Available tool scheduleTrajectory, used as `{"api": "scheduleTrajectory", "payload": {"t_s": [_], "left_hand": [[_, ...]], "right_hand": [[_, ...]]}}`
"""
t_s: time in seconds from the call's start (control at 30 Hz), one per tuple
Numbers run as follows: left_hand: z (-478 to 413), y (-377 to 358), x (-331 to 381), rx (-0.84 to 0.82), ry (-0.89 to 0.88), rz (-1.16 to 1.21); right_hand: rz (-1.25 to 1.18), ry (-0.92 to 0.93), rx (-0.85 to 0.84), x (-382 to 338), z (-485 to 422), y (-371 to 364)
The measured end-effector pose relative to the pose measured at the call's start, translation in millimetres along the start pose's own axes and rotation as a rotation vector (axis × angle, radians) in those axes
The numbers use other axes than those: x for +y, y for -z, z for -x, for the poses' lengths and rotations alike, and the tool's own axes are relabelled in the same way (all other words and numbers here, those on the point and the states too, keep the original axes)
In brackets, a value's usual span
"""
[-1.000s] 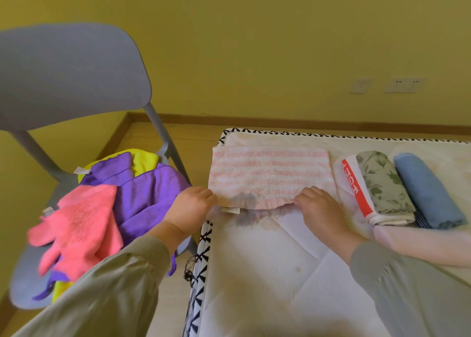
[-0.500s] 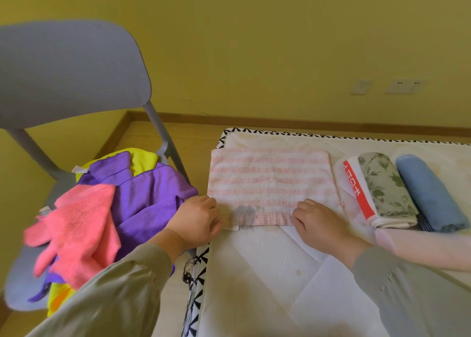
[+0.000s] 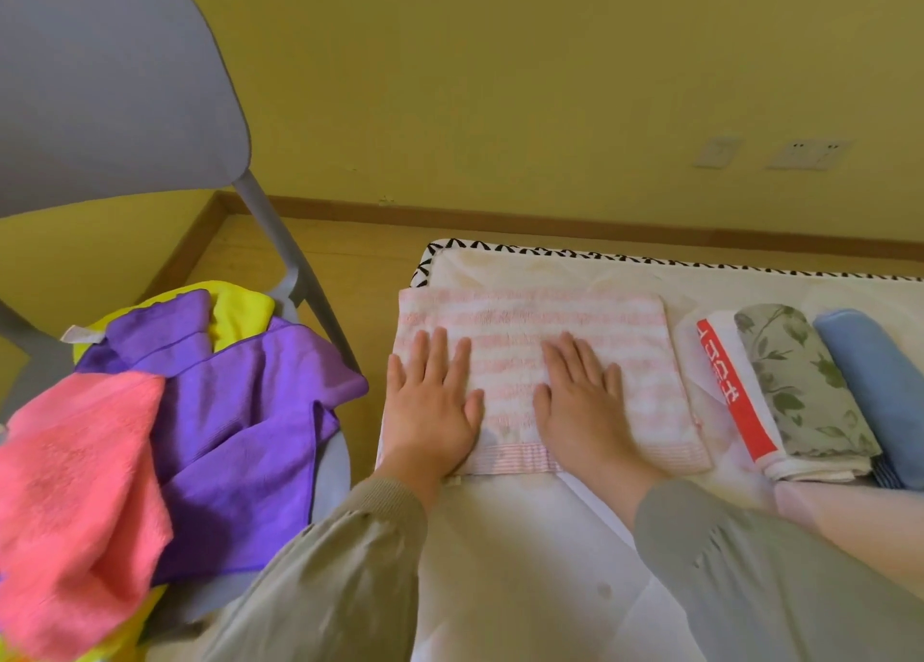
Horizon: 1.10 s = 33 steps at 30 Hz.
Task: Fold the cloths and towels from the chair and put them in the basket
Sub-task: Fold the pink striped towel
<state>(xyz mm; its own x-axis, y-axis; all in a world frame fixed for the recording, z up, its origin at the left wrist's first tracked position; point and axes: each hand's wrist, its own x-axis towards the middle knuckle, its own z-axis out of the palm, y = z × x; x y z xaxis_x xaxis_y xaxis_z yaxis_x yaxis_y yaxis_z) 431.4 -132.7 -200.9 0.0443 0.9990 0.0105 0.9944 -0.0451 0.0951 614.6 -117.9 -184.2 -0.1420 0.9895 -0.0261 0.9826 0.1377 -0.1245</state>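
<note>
Pink-striped towel (image 3: 575,356) lies folded flat on the mattress (image 3: 525,561), near its far left corner. Both hands lie palm-down on the towel with fingers straight, gripping nothing: left hand (image 3: 430,406) on the left edge, right hand (image 3: 585,401) around the middle, thumbs facing each other and apart.

Right of the towel is a row of three rolled/folded pieces, side by side and touching: white towel with red band (image 3: 735,401), leaf-print cloth (image 3: 800,381), blue cloth (image 3: 880,381).

Left of the mattress, the grey chair (image 3: 100,86) has an unfolded heap on its seat: purple cloth (image 3: 240,411), pink cloth (image 3: 75,486) overlapping its front, yellow cloth (image 3: 240,311) at the back.
</note>
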Motion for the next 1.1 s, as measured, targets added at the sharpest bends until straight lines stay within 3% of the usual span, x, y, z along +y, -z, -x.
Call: {"api": "scheduleTrajectory", "payload": {"t_s": [0.23,0.37,0.5,0.6,0.77,0.93,1.1], "left_hand": [[0.0,-1.8,-0.5,0.004,0.011,-0.003],[0.8,-0.7,0.1,0.005,0.016,0.005],[1.2,0.2,0.0,0.006,0.007,0.006],[1.3,0.6,0.7,0.006,0.013,0.012],[0.3,2.4,2.8,-0.016,0.020,0.015],[-4.0,14.4,-0.7,-0.026,-0.057,-0.098],[-38.0,22.5,-2.3,-0.056,-0.332,-0.080]], "right_hand": [[-0.053,0.174,-0.049,-18.4,-54.1,-7.4],[-0.023,0.040,-0.014,27.8,-67.7,-4.1],[0.047,-0.215,-0.062,78.0,-71.8,8.9],[0.042,-0.341,-0.052,65.4,-72.7,15.0],[-0.026,0.000,0.032,-10.7,-39.0,-7.0],[0.017,-0.034,0.051,-14.3,-30.4,-19.4],[0.015,-0.036,0.060,-18.5,-30.7,-20.1]]}}
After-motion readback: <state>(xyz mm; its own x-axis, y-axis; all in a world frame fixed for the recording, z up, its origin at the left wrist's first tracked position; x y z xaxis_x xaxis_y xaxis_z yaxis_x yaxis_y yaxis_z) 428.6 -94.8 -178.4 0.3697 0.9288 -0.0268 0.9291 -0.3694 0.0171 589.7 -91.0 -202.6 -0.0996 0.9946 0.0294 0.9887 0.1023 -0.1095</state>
